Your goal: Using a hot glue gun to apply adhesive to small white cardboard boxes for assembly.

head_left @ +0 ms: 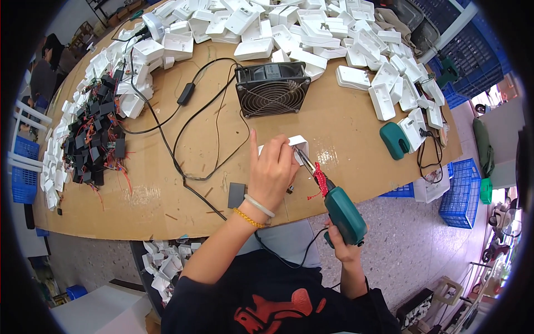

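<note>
1. While our left hand (272,170) presses down on a small white housing (298,144), fingers curled over it and forefinger raised, our right hand (343,245) is clamped around the grip of a green soldering gun (340,207).
2. The gun's tip meets the housing at the near edge of the brown table (167,206).
3. A black fan (272,88) stands just behind, and white housings (311,28) are heaped along the far edge.
4. Blue crates (460,195) stand on the speckled floor.

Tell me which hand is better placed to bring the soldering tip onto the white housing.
Right: the right hand already holds the green soldering gun, tip at the white housing, which the left hand steadies.
</note>
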A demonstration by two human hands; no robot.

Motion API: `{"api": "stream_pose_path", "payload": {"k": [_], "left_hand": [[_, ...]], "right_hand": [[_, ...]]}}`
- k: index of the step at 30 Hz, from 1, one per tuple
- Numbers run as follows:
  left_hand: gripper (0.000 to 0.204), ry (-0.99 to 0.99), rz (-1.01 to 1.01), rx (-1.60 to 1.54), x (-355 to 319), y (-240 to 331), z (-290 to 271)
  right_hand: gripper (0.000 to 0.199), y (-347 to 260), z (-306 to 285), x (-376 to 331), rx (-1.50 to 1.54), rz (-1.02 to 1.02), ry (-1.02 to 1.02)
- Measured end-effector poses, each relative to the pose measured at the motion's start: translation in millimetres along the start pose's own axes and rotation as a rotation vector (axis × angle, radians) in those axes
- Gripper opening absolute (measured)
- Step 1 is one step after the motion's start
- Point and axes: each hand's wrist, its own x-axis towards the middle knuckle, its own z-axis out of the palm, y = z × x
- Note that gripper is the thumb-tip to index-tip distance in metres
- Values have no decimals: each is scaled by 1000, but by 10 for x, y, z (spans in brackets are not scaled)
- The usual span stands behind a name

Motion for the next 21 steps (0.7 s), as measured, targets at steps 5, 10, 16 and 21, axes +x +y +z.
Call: {"api": "stream_pose_path", "payload": {"k": [5, 10, 16, 21], "left_hand": [[16, -12, -10, -10, -6, -30, 9], [11, 51, 3, 24, -12, -34, 27], [12, 43, 14, 42, -17, -30, 41], [13, 50, 11, 42, -24, -34, 46]], "right_hand": [[17, -16, -2, -25, 27, 49, 27], [16, 2, -5, -33, 55, 88, 61], [15, -19, -5, -13, 15, 56, 51], [15, -39, 10, -2, -36, 17, 43]]}}
